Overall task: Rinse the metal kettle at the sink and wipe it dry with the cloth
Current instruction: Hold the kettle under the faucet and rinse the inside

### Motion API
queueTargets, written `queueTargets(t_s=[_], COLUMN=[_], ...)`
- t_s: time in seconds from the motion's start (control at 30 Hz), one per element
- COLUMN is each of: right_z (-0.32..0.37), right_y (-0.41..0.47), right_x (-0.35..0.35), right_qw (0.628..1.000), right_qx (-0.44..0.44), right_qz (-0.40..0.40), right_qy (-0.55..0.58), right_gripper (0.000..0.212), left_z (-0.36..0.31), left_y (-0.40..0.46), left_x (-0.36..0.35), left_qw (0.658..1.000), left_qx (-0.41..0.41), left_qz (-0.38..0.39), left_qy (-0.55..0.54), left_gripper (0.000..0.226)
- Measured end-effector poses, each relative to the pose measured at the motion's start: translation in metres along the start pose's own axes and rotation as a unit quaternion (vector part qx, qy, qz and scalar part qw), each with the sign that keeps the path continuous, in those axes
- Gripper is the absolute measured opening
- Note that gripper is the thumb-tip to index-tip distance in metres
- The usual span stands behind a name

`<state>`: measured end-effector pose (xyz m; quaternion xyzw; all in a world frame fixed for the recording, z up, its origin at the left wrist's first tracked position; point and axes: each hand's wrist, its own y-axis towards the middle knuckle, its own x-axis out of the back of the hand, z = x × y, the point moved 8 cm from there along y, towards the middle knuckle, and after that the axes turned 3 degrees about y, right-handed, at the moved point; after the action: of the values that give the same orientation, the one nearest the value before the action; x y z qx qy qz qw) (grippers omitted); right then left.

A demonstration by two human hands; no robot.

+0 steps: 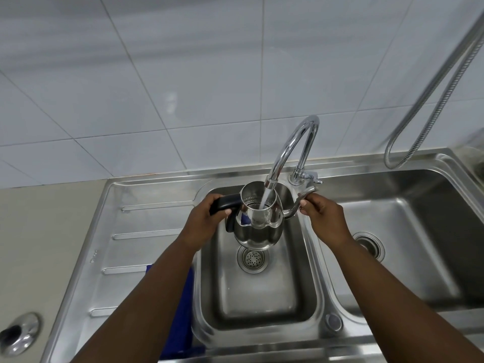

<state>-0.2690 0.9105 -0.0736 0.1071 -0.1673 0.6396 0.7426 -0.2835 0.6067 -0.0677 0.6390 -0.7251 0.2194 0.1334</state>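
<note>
The shiny metal kettle hangs over the left sink basin, its lid off. Water streams from the curved chrome tap straight into its open mouth. My left hand grips the kettle's black handle. My right hand pinches the curved spout on the kettle's right side. A blue cloth lies on the drainboard beside the basin, mostly hidden under my left forearm.
A second, larger basin lies to the right with its own drain. The ribbed steel drainboard spreads to the left. A flexible metal hose hangs down at the upper right. A round metal fitting sits in the countertop at bottom left.
</note>
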Motion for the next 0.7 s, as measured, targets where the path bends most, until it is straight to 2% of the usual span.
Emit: queueTargets(t_s=[0.33, 0.43, 0.5, 0.57, 0.6, 0.7], right_z=[-0.003, -0.001, 0.001, 0.001, -0.004, -0.023], right_y=[0.003, 0.000, -0.003, -0.002, 0.001, 0.009], right_x=[0.000, 0.003, 0.014, 0.021, 0.019, 0.001], right_qw=[1.000, 0.999, 0.995, 0.985, 0.980, 0.964], right_qx=[0.013, 0.016, 0.027, 0.064, 0.070, 0.051], right_qz=[-0.002, -0.024, -0.089, -0.133, -0.119, -0.010], right_qy=[-0.019, -0.027, -0.024, -0.090, -0.141, -0.262], right_gripper=[0.009, 0.012, 0.022, 0.038, 0.048, 0.076], left_z=[0.003, 0.001, -0.001, -0.002, -0.002, -0.003], left_y=[0.000, -0.001, -0.001, -0.002, -0.002, -0.002], left_x=[-0.002, -0.002, -0.001, 0.000, 0.000, 0.001], left_qw=[1.000, 1.000, 1.000, 1.000, 1.000, 1.000], left_qx=[0.001, 0.001, 0.002, 0.003, 0.004, 0.001], left_qz=[-0.003, -0.008, -0.012, -0.017, -0.017, -0.016], left_qy=[0.004, 0.001, -0.003, -0.012, -0.016, -0.024], left_gripper=[0.028, 0.027, 0.027, 0.027, 0.027, 0.027])
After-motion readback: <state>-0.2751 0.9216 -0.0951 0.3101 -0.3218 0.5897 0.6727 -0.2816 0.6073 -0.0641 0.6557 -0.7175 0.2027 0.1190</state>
